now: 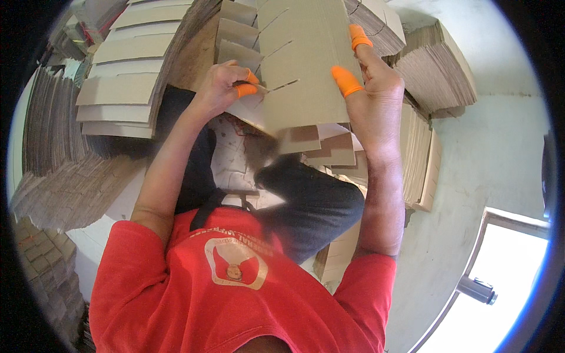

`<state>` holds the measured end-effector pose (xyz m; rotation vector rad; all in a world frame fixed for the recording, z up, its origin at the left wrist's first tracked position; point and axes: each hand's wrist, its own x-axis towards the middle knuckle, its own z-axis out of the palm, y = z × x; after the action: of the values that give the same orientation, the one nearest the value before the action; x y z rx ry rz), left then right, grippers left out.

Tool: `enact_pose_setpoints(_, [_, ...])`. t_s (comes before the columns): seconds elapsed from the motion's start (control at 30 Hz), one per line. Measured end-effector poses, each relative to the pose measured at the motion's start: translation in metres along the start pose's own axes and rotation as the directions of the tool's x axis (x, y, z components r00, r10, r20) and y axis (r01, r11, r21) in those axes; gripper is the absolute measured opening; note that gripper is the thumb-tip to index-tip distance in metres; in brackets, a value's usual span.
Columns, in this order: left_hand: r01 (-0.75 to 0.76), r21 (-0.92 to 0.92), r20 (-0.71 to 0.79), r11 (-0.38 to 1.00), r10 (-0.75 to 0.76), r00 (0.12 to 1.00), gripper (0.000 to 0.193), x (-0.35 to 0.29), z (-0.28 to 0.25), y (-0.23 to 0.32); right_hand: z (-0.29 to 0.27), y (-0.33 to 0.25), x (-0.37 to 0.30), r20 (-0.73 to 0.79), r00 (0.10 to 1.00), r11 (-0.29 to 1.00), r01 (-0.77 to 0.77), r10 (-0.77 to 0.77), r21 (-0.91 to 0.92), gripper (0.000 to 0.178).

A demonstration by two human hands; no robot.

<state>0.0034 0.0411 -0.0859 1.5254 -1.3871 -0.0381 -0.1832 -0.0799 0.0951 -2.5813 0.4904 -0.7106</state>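
Observation:
A long slotted cardboard panel (312, 65) stretches away in front of me, a row of cuts along its left side. My right hand (376, 94) grips its right edge, with orange finger covers on the thumb and a finger. At a cut on the left side, my left hand (220, 87) pinches a thin cardboard piece seen nearly edge-on; its thumb and finger also wear orange covers. Farther up, several cardboard dividers (238, 56) stick out crosswise on the panel's left. Other cardboard flaps (332, 150) show below its near end.
To the left, a tall stack of cardboard sheets (115, 88) stands near more bundled cardboard (50, 123). Cardboard stacks (435, 67) line the wall (471, 153) on the right. My bent leg (318, 206) lies below the panel. A bright opening (500, 276) is at lower right.

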Motion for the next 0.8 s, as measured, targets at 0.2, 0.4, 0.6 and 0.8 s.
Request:
enact_pose_setpoints(0.2, [0.12,0.017,0.054,0.993,-0.121,0.991,0.017,-0.001,-0.001,0.0,0.016,-0.001,-0.005,0.023,0.999,0.999,-0.031,0.03,0.042,0.051])
enact_pose_setpoints(0.4, [0.061,-0.031,0.006,0.998,-0.06,0.998,0.017,0.0,0.002,-0.002,0.046,0.011,-0.008,0.198,0.97,0.989,-0.147,0.143,0.005,0.057])
enact_pose_setpoints(0.6, [0.132,0.033,0.018,0.991,-0.133,0.991,0.018,0.003,0.002,0.001,0.057,0.036,0.001,0.16,0.983,0.996,0.086,-0.085,-0.001,0.055])
enact_pose_setpoints(0.8, [0.104,0.028,0.048,0.994,-0.105,0.993,0.02,0.004,0.003,-0.003,0.069,0.047,0.014,0.205,0.958,0.98,0.196,-0.198,0.034,0.053])
